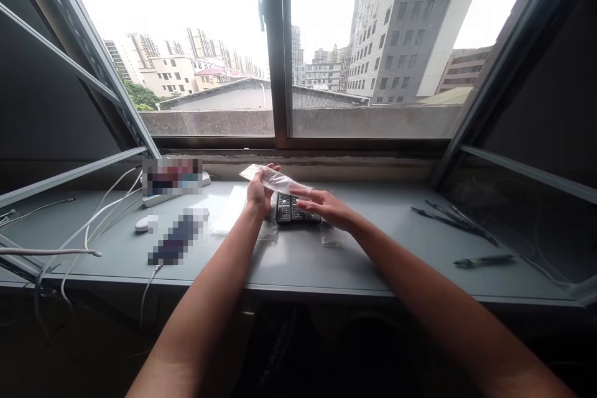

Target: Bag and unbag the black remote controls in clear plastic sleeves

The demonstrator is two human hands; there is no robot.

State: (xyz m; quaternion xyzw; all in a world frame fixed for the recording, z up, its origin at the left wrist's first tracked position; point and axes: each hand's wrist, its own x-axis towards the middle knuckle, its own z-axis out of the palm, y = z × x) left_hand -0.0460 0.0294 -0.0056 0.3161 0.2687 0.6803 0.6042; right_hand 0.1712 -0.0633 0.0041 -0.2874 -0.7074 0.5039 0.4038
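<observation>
We look down at our two bare hands above a smooth, pale grey-blue table (364, 267) before a dark-framed glass window (280, 74); our left hand (260, 193) is partly curled, its thumb and fingers holding a long, narrow bag of clear, crinkled plastic (277, 181), which is raised over the table and slants down to the right; our right hand (330, 208) reaches in with fingers stretched out and slightly parted, their tips at the bag's right end (whether they pinch it, we cannot tell). Just below the bag, side by side on the table, lie black oblong remote controls (291, 208) with rows of small keys, partly hidden by our right hand; thin sheets of clear plastic (228, 211) lie to their left; farther left we have a long white power strip (155, 199), a small, rounded white object (141, 224) and loose white cables (86, 230); at far right lie slim black pen-like objects (485, 261).
</observation>
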